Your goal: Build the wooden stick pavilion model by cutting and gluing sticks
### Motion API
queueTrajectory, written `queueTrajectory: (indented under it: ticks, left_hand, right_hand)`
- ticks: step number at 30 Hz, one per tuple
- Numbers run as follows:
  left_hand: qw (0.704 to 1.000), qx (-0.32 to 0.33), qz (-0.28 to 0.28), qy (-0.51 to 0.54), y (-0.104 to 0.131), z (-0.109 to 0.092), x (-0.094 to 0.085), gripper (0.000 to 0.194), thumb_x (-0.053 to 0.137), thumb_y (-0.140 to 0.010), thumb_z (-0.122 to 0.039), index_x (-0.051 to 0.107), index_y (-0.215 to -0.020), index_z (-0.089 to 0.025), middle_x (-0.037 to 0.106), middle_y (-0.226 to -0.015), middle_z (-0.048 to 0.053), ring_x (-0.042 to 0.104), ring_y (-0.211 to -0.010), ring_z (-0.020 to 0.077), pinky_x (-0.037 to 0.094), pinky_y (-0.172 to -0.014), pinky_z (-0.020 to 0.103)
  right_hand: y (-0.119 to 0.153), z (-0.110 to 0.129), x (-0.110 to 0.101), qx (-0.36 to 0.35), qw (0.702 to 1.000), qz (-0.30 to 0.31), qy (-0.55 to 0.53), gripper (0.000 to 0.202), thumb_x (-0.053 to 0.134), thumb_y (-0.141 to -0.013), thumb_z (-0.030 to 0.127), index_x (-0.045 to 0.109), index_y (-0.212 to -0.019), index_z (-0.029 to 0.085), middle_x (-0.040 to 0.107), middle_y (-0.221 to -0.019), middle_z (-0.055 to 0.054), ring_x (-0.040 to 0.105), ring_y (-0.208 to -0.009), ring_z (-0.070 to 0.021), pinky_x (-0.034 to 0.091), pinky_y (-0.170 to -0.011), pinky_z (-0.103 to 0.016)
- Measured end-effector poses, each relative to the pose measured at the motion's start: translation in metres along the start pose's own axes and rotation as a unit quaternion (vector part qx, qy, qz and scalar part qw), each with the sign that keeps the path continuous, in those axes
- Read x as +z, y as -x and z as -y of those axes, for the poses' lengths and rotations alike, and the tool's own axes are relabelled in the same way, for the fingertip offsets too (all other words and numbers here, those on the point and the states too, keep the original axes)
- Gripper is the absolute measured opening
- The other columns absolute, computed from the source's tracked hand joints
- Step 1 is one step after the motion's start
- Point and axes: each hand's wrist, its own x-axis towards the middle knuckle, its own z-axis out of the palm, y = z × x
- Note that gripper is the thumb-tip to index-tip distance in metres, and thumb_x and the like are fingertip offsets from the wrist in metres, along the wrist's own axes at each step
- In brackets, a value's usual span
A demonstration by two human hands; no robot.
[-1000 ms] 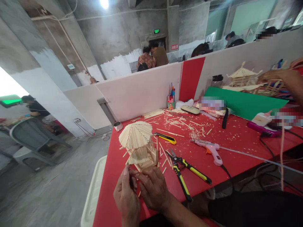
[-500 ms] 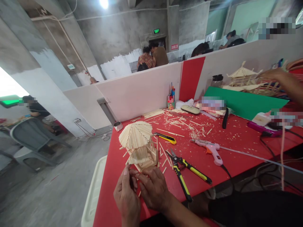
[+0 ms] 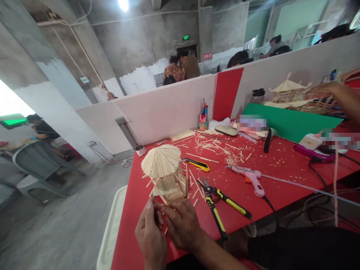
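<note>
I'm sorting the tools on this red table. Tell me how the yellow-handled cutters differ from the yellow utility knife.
The cutters are larger, with two long handles spread open; the utility knife is one short, slim body. The cutters lie close to the right hand; the knife lies farther back, beside the stick pavilion. Both are yellow and black and lie flat, untouched.

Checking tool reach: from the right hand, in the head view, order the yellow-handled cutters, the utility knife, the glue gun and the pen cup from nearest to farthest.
From the right hand:
1. Yellow-handled cutters, just to its right.
2. Utility knife, beyond, beside the stick pavilion.
3. Glue gun, farther right.
4. Pen cup, at the partition.
</note>
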Motion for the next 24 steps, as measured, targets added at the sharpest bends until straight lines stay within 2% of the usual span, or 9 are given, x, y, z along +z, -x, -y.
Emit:
queueTrajectory:
  ticks: [2, 4, 7, 12, 18, 24]
  left_hand:
    - [0.998, -0.054, 0.014, 0.036, -0.0002, -0.0003, 0.0, 0.034, 0.078, -0.059, -0.044, 0.074, -0.074, -0.014, 0.053, -0.047, -0.004, 0.04, -0.041, 0.0063, 0.034, -0.036, 0.016]
    - [0.996, -0.076, 0.013, 0.052, -0.0005, 0.0001, -0.0007, 0.035, 0.08, -0.056, -0.044, 0.073, -0.073, -0.015, 0.053, -0.047, -0.005, 0.04, -0.041, 0.0061, 0.033, -0.036, 0.015]
    - [0.996, -0.073, 0.019, 0.05, -0.0008, 0.0016, -0.0025, 0.036, 0.079, -0.057, -0.045, 0.073, -0.074, -0.015, 0.049, -0.044, -0.006, 0.039, -0.041, 0.0063, 0.033, -0.036, 0.015]
    - [0.995, -0.077, 0.019, 0.063, -0.0011, 0.0031, -0.0029, 0.035, 0.079, -0.057, -0.043, 0.073, -0.076, -0.014, 0.053, -0.048, -0.005, 0.04, -0.041, 0.0062, 0.034, -0.037, 0.015]
    - [0.996, -0.075, 0.024, 0.049, 0.0001, 0.0016, -0.0026, 0.032, 0.077, -0.062, -0.042, 0.073, -0.076, -0.014, 0.048, -0.045, -0.006, 0.039, -0.041, 0.0068, 0.033, -0.036, 0.016]
    - [0.995, -0.07, 0.024, 0.062, 0.0003, 0.0018, -0.0028, 0.034, 0.078, -0.061, -0.042, 0.073, -0.081, -0.014, 0.055, -0.051, -0.004, 0.04, -0.043, 0.0065, 0.034, -0.038, 0.017]
  right_hand:
    - [0.0002, -0.0002, 0.0004, 0.002, 1.0, 0.001, 0.0, 0.032, 0.047, -0.085, 0.016, 0.054, -0.115, 0.014, 0.059, -0.094, -0.009, 0.054, -0.086, -0.02, 0.046, -0.073, -0.036]
    - [0.0005, -0.0003, 0.001, 0.001, 1.0, 0.0, 0.002, 0.031, 0.047, -0.085, 0.017, 0.054, -0.114, 0.014, 0.059, -0.094, -0.009, 0.054, -0.086, -0.0204, 0.045, -0.072, -0.036]
    - [0.0008, -0.0002, 0.0013, -0.001, 1.0, 0.003, 0.0, 0.031, 0.047, -0.084, 0.017, 0.054, -0.114, 0.014, 0.059, -0.095, -0.01, 0.053, -0.086, -0.0206, 0.045, -0.072, -0.036]
    - [0.0008, -0.0004, 0.0008, 0.002, 1.0, 0.001, 0.0, 0.032, 0.046, -0.085, 0.016, 0.054, -0.116, 0.015, 0.059, -0.094, -0.009, 0.054, -0.086, -0.0197, 0.046, -0.073, -0.036]
    - [0.0023, -0.0004, 0.0009, 0.004, 1.0, 0.006, 0.004, 0.033, 0.045, -0.086, 0.018, 0.054, -0.117, 0.015, 0.059, -0.095, -0.009, 0.054, -0.086, -0.0197, 0.046, -0.073, -0.036]
    - [0.0014, -0.0006, 0.0003, 0.001, 1.0, 0.001, 0.002, 0.034, 0.046, -0.085, 0.017, 0.054, -0.118, 0.015, 0.06, -0.095, -0.009, 0.054, -0.087, -0.02, 0.046, -0.074, -0.036]
